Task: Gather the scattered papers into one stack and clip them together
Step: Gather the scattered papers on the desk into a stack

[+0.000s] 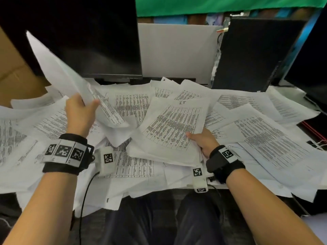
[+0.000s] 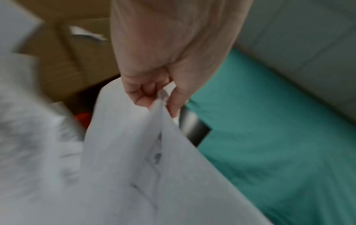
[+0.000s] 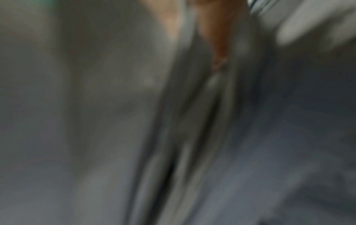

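Note:
Printed white papers (image 1: 131,105) lie scattered over the whole desk. My left hand (image 1: 83,106) pinches a few lifted sheets (image 1: 70,76) by their edge, raised and tilted up to the left. In the left wrist view those sheets (image 2: 146,159) hang from between thumb and fingers of the left hand (image 2: 163,99). My right hand (image 1: 201,140) grips a gathered stack (image 1: 173,128) of table-printed pages at its lower right corner, thumb on top, in the middle of the desk. The right wrist view is blurred; only paper edges (image 3: 183,121) show. No clip is visible.
A dark monitor (image 1: 88,41) stands at the back left and a black computer tower (image 1: 251,53) at the back right. A cardboard box (image 1: 14,68) is at the far left. Papers overhang the desk's front edge (image 1: 123,193) above my lap.

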`<action>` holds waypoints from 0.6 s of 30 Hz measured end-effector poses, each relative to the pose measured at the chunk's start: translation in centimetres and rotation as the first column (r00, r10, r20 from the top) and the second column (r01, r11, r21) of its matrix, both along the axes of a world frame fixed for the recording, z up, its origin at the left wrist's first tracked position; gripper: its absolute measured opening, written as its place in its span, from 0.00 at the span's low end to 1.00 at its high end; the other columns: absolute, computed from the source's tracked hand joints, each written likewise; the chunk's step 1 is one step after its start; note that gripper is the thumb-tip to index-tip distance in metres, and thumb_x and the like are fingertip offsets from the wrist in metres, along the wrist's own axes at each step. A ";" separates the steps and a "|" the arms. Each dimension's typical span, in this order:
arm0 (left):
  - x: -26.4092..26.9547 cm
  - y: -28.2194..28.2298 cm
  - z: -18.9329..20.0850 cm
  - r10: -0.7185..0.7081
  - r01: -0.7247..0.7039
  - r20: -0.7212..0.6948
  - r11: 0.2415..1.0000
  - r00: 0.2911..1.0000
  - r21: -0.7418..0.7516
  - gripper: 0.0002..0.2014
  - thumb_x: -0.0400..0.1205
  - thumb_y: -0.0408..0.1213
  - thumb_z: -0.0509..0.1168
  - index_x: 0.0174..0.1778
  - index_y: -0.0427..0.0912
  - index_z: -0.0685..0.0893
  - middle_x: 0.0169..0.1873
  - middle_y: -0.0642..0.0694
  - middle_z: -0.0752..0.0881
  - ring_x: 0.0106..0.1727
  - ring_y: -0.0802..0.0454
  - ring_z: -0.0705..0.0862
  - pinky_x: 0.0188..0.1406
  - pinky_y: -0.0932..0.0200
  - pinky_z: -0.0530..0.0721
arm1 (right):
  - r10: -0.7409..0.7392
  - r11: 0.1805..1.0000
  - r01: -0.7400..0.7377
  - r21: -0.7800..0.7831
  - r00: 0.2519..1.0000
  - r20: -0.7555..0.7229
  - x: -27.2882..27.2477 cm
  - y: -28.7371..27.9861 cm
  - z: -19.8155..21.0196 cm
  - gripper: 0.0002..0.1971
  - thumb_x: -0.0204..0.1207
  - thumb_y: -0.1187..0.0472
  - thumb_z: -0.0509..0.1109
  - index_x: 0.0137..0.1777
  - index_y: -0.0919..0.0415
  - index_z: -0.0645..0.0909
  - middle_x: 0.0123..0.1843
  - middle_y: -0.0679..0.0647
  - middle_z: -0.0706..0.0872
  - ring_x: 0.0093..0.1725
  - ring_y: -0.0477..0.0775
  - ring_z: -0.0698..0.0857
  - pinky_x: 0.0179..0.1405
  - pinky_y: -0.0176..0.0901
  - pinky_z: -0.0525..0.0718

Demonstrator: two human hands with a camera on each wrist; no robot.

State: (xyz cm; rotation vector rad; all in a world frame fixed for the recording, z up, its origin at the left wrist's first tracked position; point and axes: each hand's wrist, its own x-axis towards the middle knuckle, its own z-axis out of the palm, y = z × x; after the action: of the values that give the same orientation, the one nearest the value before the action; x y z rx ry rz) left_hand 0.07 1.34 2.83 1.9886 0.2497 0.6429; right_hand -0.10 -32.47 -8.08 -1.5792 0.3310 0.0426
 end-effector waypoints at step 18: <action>5.9 -9.0 -1.8 -0.439 0.531 -0.471 0.844 0.765 0.075 0.20 0.83 0.31 0.62 0.72 0.39 0.72 0.65 0.42 0.81 0.61 0.44 0.82 0.56 0.54 0.80 | -0.020 1.000 0.020 -0.018 1.000 -0.007 -1.2 0.4 1.3 0.17 0.82 0.46 0.63 0.61 0.56 0.82 0.58 0.59 0.89 0.55 0.57 0.88 0.56 0.53 0.88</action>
State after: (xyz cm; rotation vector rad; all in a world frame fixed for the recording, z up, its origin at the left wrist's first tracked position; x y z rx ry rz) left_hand 5.97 -7.68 1.08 2.2590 -0.0829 -0.1348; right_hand -1.30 -32.11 -6.80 -1.5933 0.3537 0.0299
